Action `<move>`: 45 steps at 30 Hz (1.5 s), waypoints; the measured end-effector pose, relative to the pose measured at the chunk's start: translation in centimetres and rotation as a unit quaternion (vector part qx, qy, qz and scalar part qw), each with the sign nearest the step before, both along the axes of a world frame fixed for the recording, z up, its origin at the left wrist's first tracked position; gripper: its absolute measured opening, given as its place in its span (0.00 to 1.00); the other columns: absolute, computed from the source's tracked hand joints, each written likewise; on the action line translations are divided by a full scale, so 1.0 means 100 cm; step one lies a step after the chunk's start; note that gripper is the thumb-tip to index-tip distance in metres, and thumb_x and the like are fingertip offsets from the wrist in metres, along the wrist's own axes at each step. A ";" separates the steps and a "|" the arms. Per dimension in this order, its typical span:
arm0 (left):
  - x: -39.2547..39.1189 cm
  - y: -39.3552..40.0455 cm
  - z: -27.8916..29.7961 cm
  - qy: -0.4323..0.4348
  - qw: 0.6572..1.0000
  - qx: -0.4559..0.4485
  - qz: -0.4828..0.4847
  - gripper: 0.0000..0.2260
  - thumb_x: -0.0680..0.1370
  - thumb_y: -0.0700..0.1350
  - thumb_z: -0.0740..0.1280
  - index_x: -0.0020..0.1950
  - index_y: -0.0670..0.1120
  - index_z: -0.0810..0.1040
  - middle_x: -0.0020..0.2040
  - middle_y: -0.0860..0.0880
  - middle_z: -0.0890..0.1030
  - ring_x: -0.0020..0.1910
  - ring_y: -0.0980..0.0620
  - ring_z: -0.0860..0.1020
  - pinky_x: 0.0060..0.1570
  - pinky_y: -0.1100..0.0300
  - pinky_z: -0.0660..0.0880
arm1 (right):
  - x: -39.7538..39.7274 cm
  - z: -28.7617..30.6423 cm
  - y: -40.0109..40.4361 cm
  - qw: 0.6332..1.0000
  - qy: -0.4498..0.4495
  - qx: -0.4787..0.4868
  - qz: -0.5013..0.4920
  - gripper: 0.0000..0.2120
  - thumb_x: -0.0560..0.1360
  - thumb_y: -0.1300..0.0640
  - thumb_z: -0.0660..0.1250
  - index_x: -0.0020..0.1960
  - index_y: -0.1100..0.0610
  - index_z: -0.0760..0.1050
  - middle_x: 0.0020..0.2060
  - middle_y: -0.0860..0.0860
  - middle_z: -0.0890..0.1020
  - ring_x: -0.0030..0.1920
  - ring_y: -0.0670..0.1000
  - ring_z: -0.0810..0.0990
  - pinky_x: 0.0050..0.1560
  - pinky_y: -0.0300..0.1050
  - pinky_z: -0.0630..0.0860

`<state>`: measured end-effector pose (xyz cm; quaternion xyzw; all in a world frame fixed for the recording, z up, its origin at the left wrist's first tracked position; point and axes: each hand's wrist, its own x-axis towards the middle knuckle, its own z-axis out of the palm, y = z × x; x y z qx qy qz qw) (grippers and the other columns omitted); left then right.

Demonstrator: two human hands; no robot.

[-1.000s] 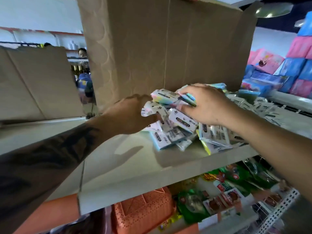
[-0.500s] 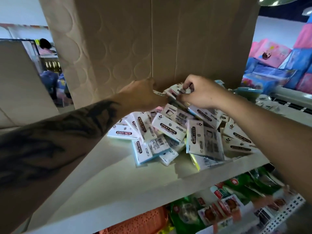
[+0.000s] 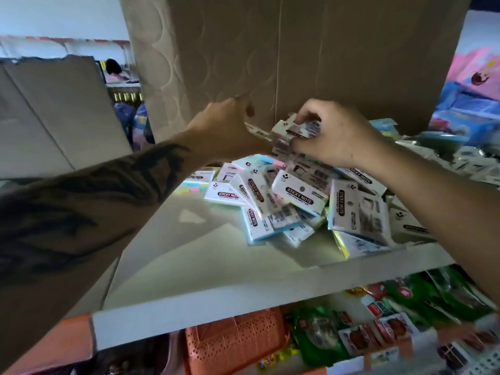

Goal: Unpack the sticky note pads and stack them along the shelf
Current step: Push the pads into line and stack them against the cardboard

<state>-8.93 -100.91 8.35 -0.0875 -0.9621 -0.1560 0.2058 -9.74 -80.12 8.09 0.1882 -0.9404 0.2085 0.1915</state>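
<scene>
Many sticky note pads (image 3: 299, 196) lie heaped near the shelf's (image 3: 216, 307) front edge, so while the right hand (image 3: 332, 133) pinches a small bundle of pads (image 3: 295, 131) and the left hand (image 3: 230, 125), fingers hidden, steadies it, the heap may slide off.

White sticky note pads (image 3: 299, 196) with black labels, brown cardboard box (image 3: 297, 55), orange basket (image 3: 235, 342), seemingly green packets (image 3: 324, 334)
</scene>
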 end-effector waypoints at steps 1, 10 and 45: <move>0.007 -0.010 0.000 0.004 1.000 0.007 0.011 0.32 0.66 0.65 0.74 0.65 0.51 0.74 0.53 0.51 0.79 0.45 0.49 0.78 0.45 0.56 0.73 | 0.006 0.001 -0.008 1.000 0.002 -0.001 0.007 0.28 0.62 0.30 0.70 0.56 0.42 0.76 0.55 0.45 0.83 0.55 0.53 0.81 0.60 0.55 0.77; 0.128 -0.138 -0.018 -0.019 0.994 0.050 0.095 0.31 0.62 0.69 0.70 0.62 0.59 0.73 0.51 0.53 0.80 0.43 0.49 0.79 0.42 0.55 0.78 | 0.083 -0.007 -0.122 0.993 0.007 0.003 0.119 0.22 0.66 0.39 0.73 0.56 0.46 0.77 0.49 0.44 0.83 0.51 0.50 0.80 0.57 0.50 0.76; 0.378 -0.669 -0.085 -0.085 0.940 0.000 0.332 0.26 0.68 0.67 0.70 0.61 0.57 0.73 0.41 0.55 0.73 0.40 0.51 0.74 0.36 0.56 0.70 | 0.240 -0.069 -0.660 0.927 -0.076 0.110 0.350 0.18 0.67 0.37 0.72 0.53 0.43 0.77 0.55 0.43 0.78 0.55 0.49 0.77 0.59 0.48 0.75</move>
